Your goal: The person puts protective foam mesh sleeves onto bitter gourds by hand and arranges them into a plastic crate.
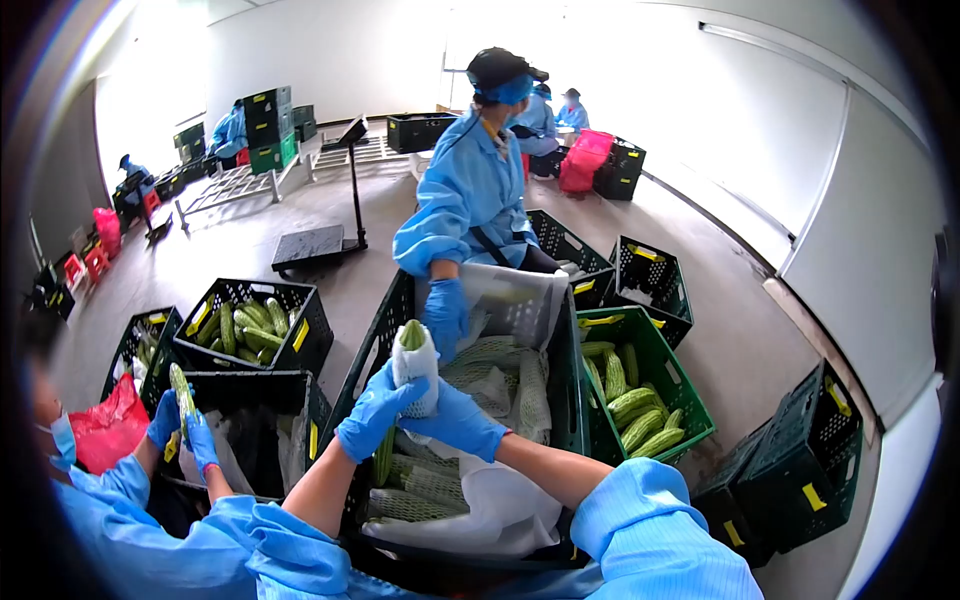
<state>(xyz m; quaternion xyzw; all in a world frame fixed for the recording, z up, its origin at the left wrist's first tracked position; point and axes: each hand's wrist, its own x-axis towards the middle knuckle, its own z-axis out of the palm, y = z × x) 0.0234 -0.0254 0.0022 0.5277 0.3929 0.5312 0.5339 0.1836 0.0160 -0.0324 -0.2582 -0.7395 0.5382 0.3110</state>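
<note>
My left hand (380,410), in a blue glove, is closed around the lower left side of a pale green gourd (415,366) in a white sleeve. The gourd stands nearly upright, its green tip showing above the wrapping. My right hand (462,422), also gloved, grips its base from the right. Both hands are above a dark crate (571,385) holding several net-wrapped gourds (425,482). White sheeting (508,510) lies at the crate's near end. An unwrapped green gourd (384,458) shows below my left hand.
Across the crate, a co-worker (465,200) reaches a gloved hand (447,315) into it. At left another person's hands (190,430) hold a gourd. Gourds fill a green crate (690,395) at right and a black crate (318,335) at left. A platform scale (310,245) stands behind.
</note>
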